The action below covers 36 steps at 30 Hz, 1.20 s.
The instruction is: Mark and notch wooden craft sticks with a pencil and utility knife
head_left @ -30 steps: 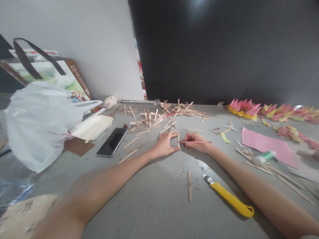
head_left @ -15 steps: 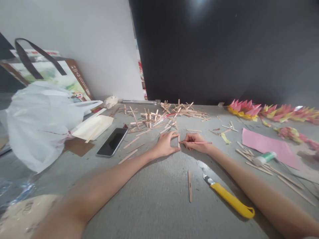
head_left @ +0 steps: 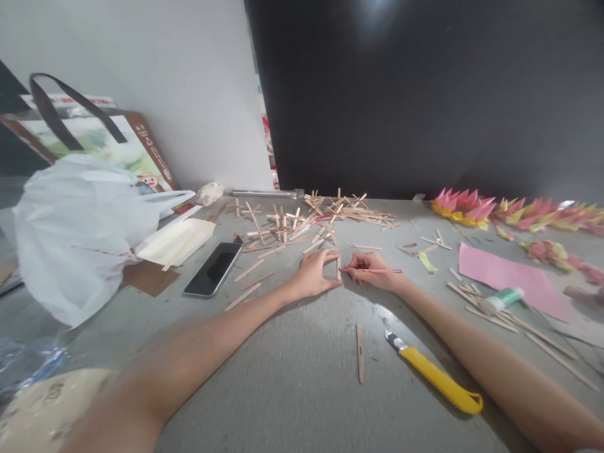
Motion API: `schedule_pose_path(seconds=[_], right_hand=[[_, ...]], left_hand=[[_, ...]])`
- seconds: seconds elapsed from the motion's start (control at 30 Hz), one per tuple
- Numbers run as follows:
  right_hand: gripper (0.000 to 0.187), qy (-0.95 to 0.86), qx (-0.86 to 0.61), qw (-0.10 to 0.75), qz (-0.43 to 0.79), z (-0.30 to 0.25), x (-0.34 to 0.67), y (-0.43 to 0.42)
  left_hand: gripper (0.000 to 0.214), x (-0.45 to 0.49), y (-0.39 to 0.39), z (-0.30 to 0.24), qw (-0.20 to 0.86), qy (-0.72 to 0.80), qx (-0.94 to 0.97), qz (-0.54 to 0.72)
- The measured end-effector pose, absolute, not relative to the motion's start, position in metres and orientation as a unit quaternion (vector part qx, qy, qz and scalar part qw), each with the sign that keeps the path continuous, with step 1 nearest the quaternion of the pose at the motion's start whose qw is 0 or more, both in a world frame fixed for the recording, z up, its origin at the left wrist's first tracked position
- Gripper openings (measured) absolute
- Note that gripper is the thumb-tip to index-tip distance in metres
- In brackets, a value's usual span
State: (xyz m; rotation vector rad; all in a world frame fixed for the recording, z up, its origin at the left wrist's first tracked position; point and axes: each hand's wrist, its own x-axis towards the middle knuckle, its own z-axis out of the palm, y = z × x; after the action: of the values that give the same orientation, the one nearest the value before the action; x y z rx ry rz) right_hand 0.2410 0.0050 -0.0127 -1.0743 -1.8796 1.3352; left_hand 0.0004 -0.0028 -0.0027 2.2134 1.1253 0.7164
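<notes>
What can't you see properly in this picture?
In the head view:
The tip of the pink pencil: too small.
Some fingertips of the right hand: hidden by the hand itself.
Inside the white bag: hidden by its plastic.
The rest of the paper garland: cut by the right edge.

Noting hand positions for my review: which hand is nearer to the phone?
Left. The left hand is to the right of the phone, with loose sticks between them; the right hand, holding a pencil, is farther off on that same side.
</notes>
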Motion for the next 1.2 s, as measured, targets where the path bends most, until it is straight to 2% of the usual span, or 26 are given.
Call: schedule_pose_path(seconds=[0.5, 0.73, 1.2], right_hand=[[0.014, -0.713, -0.393, 0.291, 0.502, -0.015, 0.2448, 0.0056], [0.021, -0.718, -0.397, 0.295, 0.49, -0.0148, 0.2443, 0.0042], [0.016, -0.719, -0.386, 0.295, 0.498, -0.014, 0.2449, 0.0032]], left_hand=[[0.081, 0.0002, -0.0032, -0.0023, 0.28, 0.421, 0.822, 0.262], [0.083, -0.0002, -0.0016, -0.0059, 0.273, 0.419, 0.822, 0.271], [0.082, 0.0002, -0.0033, -0.0024, 0.275, 0.416, 0.825, 0.266]])
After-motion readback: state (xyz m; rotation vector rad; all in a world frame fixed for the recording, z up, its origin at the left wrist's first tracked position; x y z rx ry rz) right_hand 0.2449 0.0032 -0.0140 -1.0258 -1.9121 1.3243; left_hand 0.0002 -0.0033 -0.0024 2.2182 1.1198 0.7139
